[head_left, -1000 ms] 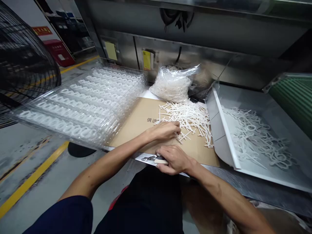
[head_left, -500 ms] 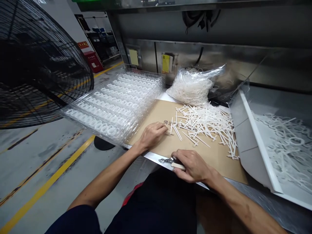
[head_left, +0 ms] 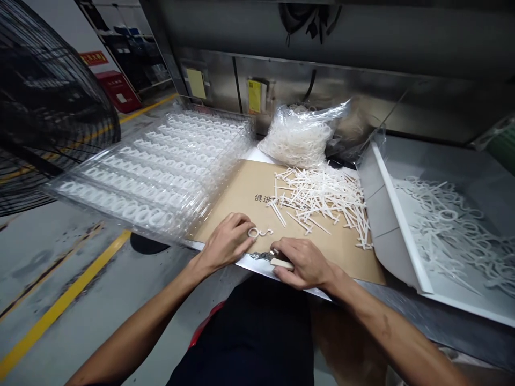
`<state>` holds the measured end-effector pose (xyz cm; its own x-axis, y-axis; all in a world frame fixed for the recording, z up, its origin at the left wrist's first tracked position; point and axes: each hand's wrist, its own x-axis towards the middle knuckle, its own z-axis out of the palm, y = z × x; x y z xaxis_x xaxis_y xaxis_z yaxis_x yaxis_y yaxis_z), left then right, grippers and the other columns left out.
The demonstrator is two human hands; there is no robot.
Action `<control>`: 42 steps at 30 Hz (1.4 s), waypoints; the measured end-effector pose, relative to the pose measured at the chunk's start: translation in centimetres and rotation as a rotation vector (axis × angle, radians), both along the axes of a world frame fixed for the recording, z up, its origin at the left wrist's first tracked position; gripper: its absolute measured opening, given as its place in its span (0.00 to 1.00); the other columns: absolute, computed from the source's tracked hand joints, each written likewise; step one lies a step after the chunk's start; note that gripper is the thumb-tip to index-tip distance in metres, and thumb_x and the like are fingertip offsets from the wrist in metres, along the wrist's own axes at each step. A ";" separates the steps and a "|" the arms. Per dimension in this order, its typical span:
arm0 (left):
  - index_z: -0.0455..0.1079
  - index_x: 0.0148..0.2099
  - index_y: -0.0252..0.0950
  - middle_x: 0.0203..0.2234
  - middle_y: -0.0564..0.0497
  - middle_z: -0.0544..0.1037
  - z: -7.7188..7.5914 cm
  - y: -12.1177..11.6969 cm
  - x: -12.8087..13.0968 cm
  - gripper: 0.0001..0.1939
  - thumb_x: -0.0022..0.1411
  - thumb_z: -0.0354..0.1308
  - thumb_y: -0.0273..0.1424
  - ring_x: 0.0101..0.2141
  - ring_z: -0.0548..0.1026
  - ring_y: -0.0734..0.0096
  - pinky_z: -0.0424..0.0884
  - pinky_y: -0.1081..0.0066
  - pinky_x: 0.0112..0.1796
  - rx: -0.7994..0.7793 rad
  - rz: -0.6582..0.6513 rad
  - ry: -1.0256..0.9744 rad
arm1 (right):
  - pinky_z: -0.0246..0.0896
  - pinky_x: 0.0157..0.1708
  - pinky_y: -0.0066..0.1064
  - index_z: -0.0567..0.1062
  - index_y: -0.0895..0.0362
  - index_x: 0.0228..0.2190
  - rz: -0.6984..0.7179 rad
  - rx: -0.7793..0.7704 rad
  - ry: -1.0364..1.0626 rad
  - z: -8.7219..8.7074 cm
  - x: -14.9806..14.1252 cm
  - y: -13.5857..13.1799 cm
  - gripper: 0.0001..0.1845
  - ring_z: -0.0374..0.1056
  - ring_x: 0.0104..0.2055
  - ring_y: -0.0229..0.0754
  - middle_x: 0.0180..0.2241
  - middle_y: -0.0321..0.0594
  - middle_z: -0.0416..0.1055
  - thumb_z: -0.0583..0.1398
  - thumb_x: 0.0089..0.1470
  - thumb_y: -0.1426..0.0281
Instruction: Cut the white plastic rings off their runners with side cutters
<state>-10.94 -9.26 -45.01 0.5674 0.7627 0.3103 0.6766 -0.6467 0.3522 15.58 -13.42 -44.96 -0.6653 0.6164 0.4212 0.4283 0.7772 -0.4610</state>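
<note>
White plastic, shaped as a small ring with a curling tail, forms a single piece [head_left: 260,232] lying on the brown cardboard sheet [head_left: 229,198], well apart from the heap of thin white moulded sprigs [head_left: 322,195]. The left hand [head_left: 225,241] rests just beside it, fingers curled and loosely together; it may be touching the piece, but from this angle that is hard to tell, and no clear pinch shows. The right hand [head_left: 306,262] is closed around the cream handle of small side cutters [head_left: 279,262], their steel jaws pointing left along the steel bench edge [head_left: 245,262]. Beyond the cardboard sit a clear bag of white pieces [head_left: 298,136] and stacked clear trays [head_left: 153,171] of white rings. To the right, a white-rimmed bin [head_left: 396,214] holds more tangled white plastic [head_left: 446,230].
</note>
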 end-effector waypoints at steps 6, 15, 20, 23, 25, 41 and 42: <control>0.75 0.52 0.36 0.40 0.48 0.80 0.2 0.8 1.1 0.10 0.71 0.59 0.32 0.40 0.77 0.68 0.74 0.67 0.45 -0.058 0.063 -0.258 | 0.64 0.32 0.34 0.72 0.56 0.45 -0.094 -0.111 0.097 0.6 0.2 0.0 0.11 0.70 0.30 0.44 0.32 0.42 0.76 0.58 0.62 0.65; 0.77 0.49 0.34 0.31 0.51 0.77 0.2 0.8 4.9 0.10 0.66 0.64 0.30 0.31 0.73 0.74 0.72 0.73 0.36 0.017 0.152 -0.552 | 0.67 0.33 0.33 0.76 0.56 0.47 -0.267 -0.521 0.239 3.0 1.6 -0.7 0.13 0.72 0.31 0.41 0.32 0.38 0.75 0.54 0.72 0.65; 0.77 0.49 0.34 0.31 0.50 0.78 0.1 0.9 4.7 0.11 0.66 0.66 0.32 0.32 0.74 0.74 0.73 0.73 0.35 0.107 0.096 -0.551 | 0.65 0.29 0.32 0.78 0.57 0.47 -0.302 -0.849 0.323 3.3 1.8 -1.0 0.20 0.69 0.29 0.40 0.33 0.39 0.73 0.54 0.72 0.55; 0.77 0.49 0.33 0.32 0.50 0.79 0.1 0.8 4.6 0.12 0.66 0.67 0.33 0.32 0.74 0.74 0.73 0.72 0.35 0.129 0.090 -0.562 | 0.64 0.28 0.32 0.78 0.57 0.43 -0.295 -0.919 0.313 3.5 1.6 -0.8 0.22 0.67 0.28 0.40 0.30 0.39 0.72 0.53 0.72 0.53; 0.77 0.49 0.33 0.33 0.49 0.80 0.2 0.7 4.5 0.12 0.66 0.68 0.33 0.32 0.75 0.73 0.74 0.73 0.35 0.151 0.099 -0.576 | 0.63 0.28 0.32 0.78 0.57 0.41 -0.288 -0.951 0.298 3.5 1.6 -0.7 0.23 0.66 0.28 0.40 0.29 0.39 0.71 0.53 0.72 0.53; 0.77 0.53 0.33 0.34 0.48 0.81 -0.1 0.3 4.4 0.16 0.66 0.68 0.33 0.33 0.78 0.73 0.77 0.73 0.37 0.215 0.058 -0.600 | 0.61 0.29 0.33 0.77 0.56 0.40 -0.277 -0.974 0.290 3.6 1.4 -0.7 0.24 0.66 0.28 0.41 0.29 0.38 0.71 0.52 0.72 0.52; 0.77 0.53 0.34 0.34 0.49 0.82 -0.1 0.3 4.4 0.16 0.66 0.68 0.33 0.33 0.78 0.72 0.77 0.73 0.37 0.218 0.061 -0.594 | 0.61 0.29 0.33 0.77 0.56 0.40 -0.277 -0.973 0.290 3.6 1.4 -0.8 0.24 0.66 0.28 0.41 0.29 0.38 0.71 0.52 0.72 0.51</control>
<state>-6.57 -9.00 -45.13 0.2081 0.6717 0.7110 0.4438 -0.7126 0.5434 16.95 -14.20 -41.40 -0.4022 0.8897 -0.2161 0.3074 -0.0911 -0.9472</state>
